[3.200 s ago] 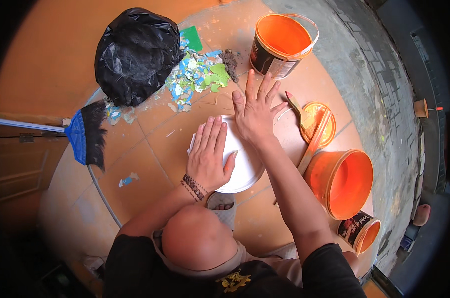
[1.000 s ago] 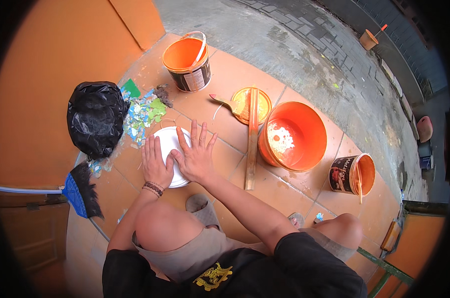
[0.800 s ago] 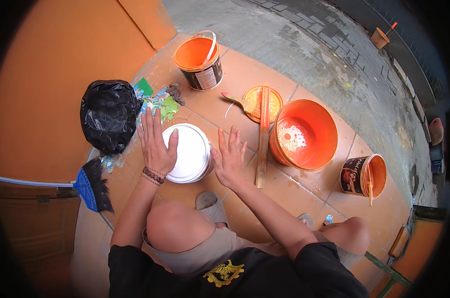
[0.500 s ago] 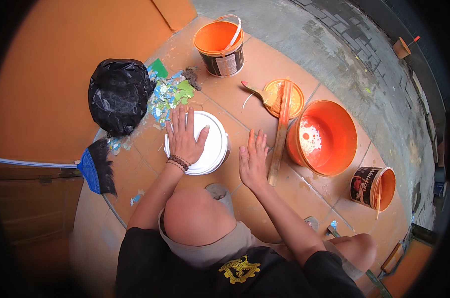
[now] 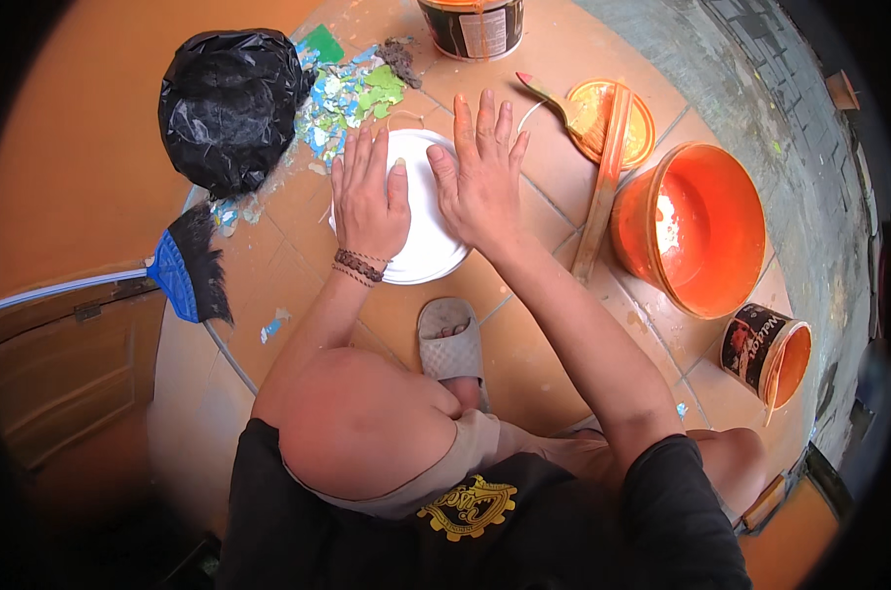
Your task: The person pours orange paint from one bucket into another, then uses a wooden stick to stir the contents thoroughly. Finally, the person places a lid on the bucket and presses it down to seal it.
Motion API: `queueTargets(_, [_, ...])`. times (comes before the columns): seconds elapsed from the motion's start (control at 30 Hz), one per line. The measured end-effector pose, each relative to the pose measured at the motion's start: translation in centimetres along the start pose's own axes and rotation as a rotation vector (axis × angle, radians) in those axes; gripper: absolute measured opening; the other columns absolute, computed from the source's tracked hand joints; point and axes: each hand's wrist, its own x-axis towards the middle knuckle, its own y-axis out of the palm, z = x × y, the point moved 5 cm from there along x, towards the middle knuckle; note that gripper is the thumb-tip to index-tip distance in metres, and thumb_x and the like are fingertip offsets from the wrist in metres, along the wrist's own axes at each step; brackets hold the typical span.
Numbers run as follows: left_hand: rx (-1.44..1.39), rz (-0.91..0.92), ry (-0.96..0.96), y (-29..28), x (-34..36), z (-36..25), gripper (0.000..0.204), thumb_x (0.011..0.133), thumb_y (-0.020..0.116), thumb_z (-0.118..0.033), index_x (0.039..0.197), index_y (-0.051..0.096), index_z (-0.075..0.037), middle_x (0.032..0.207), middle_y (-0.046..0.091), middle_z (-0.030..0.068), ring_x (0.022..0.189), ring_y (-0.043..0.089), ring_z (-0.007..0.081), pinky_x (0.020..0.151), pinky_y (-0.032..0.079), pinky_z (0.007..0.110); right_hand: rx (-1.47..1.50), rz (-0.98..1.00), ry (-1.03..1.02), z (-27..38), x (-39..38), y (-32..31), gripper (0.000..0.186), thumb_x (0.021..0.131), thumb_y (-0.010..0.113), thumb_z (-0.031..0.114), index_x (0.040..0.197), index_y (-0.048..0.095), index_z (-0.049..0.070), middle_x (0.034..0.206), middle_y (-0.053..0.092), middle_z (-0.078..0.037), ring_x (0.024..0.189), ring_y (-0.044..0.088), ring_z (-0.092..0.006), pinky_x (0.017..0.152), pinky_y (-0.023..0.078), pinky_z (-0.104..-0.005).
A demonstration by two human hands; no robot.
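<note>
Between my hands is a round white bucket lid (image 5: 421,221), its bucket hidden underneath. Flat on the lid's left side lies my left hand (image 5: 372,202), fingers stretched out and holding nothing. My right hand (image 5: 482,192) is spread over the lid's right edge, palm down, with nothing in it; orange paint marks a fingertip. To the right, a paintbrush (image 5: 562,108) rests on an orange-smeared round lid (image 5: 645,126), and a long wooden stick (image 5: 603,197) crosses that lid. Beside the stick stands a large bucket (image 5: 637,231) with wet orange paint inside.
A smaller paint pail (image 5: 750,344) sits at the right, and another pail (image 5: 473,29) at the far edge. On the left are a black plastic bag (image 5: 231,108), blue and green paint flakes (image 5: 352,98) and a blue broom (image 5: 180,280). My slippered foot (image 5: 450,339) is close to the white lid.
My right hand has moved left onto the white lid's right edge. My left hand stays on the lid. The view has shifted, so the far pail is now partly cut off.
</note>
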Motion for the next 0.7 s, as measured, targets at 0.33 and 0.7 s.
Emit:
queueTargets(0.33, [0.069, 0.038, 0.118, -2.2, -2.8, 2.3, 0.05, 0.096, 0.045, -0.03, 0.133, 0.044, 0.004, 0.141, 0.041, 0.0243, 0.134, 0.033, 0.0411, 0.11, 0.022, 0.05, -0.116, 0.195, 0.076, 1.7, -0.1, 0.3, 0.066, 0.097, 0.039, 0.043, 0.148, 0.019, 0.006, 0.151, 0.007, -0.031, 0.138, 0.005, -0.0525, 0.107, 0.008, -0.0645])
queueTargets(0.7, [-0.212, -0.21, -0.232, -8.3, -11.4, 6.7, 0.025, 0.091, 0.056, -0.003, 0.115, 0.057, 0.005, 0.119, 0.061, 0.0157, 0.115, 0.056, 0.0227, 0.099, 0.043, 0.033, -0.005, 0.037, 0.005, 1.3, 0.4, -0.4, 0.063, 0.099, 0.035, 0.044, 0.145, 0.027, 0.002, 0.146, 0.024, -0.033, 0.14, 0.015, -0.0437, 0.114, 0.013, -0.0462])
